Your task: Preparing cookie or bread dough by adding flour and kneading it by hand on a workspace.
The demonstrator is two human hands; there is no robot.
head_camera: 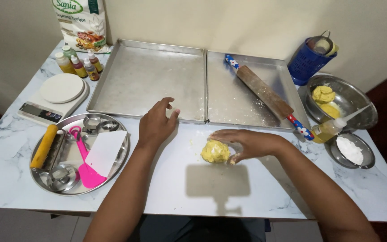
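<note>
Yellow dough lump (215, 151) sits on the marble-look tabletop (166, 188), just in front of the two baking trays. Right hand (247, 144) cups over its right side, fingers curled on it in a loose grip, not fully closed. Left hand (156, 125) hovers left of the dough, open, holding nothing, fingertips near the front rim of the left tray (148, 83).

Risks, as judged: the tabletop under the dough shows little flour, so the lump may stick or smear when pressed. Rolling pin (267, 96) lies slantwise on the right tray (247, 85), behind and right of the dough, one painted handle overhanging the rim; a knock from the right forearm could roll it off. Squeeze bottle (330, 130), tipped beside the steel bowl (350, 101) to the dough's right, may leak.

Packages: a tall white flour bag (80, 24) with green label band and a food picture stands far behind-left of the dough, against the wall. Small colouring bottles (79, 62) with light caps cluster before it.
</note>
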